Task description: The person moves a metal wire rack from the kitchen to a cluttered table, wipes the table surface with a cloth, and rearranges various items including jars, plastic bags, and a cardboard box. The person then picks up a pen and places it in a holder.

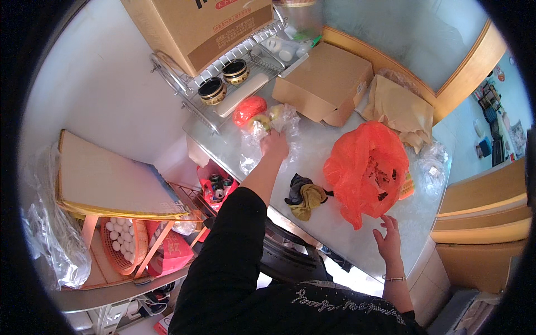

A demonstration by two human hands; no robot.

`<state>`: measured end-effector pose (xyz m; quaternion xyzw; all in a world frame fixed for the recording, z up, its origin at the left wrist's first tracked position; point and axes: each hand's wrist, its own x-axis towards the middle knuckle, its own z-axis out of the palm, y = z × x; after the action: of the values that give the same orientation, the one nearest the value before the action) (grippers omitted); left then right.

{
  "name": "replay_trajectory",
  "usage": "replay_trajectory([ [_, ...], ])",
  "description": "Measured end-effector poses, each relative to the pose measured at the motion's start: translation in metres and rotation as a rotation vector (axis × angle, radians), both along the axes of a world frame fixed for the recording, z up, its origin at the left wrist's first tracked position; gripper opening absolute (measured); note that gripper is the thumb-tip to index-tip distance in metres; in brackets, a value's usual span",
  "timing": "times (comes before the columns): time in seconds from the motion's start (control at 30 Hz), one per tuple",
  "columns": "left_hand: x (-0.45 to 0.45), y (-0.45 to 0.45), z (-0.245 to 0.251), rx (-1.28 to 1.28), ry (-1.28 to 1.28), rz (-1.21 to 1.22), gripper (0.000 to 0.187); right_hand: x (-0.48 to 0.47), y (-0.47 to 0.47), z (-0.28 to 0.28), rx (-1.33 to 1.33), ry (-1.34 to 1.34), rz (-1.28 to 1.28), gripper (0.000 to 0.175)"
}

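Observation:
My left hand (275, 145) reaches to the far side of the metal-topped table (335, 238) and touches a clear plastic bag (289, 121) around some yellow-green fruit (259, 122). Its fingertips are partly hidden, so a grip on the bag cannot be made out. Against the fruit lies a knotted red plastic bag (249, 110). My right hand (388, 238), with a bracelet at the wrist, hovers with fingers apart at the near edge of a large red plastic bag (356, 167). Dark reddish dried pieces (381, 176) lie in that bag's mouth. Between both hands rests a crumpled grey and mustard cloth item (307, 197).
A wire rack (180, 79) holds two dark gold-patterned bowls (212, 90) beneath a large carton (201, 33). Behind the red bag are a cardboard box (324, 79) and brown paper (398, 104). A basket of eggs (121, 240) stands on a shelf at left.

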<state>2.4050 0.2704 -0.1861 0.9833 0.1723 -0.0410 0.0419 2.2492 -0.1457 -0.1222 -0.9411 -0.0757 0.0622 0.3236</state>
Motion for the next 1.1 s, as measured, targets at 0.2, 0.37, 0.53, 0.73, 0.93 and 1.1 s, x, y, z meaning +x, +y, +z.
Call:
replay_trajectory([
  [0.2, 0.002, 0.026, 0.036, -0.108, 0.208, -0.387, 0.048, -0.005, -0.004, 0.0, 0.023, 0.023, 0.006, 0.05],
  [0.37, 0.024, 0.075, 0.102, -0.339, -0.333, 0.035, 0.027, -0.009, -0.015, -0.005, -0.006, 0.046, -0.043, 0.05],
  [0.53, 0.069, 0.152, 0.03, -0.162, -0.311, 0.133, 0.029, -0.017, -0.011, -0.008, -0.033, 0.064, 0.004, 0.05],
  [0.73, 0.073, 0.103, 0.036, -0.17, -0.139, 0.321, 0.049, -0.033, -0.019, -0.016, -0.098, 0.159, -0.054, 0.05],
  [0.93, 0.086, 0.095, 0.024, 0.005, 0.012, 0.235, 0.05, -0.026, -0.011, -0.016, -0.076, 0.153, -0.033, 0.051],
  [1.1, 0.093, 0.108, 0.017, -0.153, -0.065, 0.239, 0.043, -0.017, -0.006, -0.012, -0.068, 0.112, -0.016, 0.05],
])
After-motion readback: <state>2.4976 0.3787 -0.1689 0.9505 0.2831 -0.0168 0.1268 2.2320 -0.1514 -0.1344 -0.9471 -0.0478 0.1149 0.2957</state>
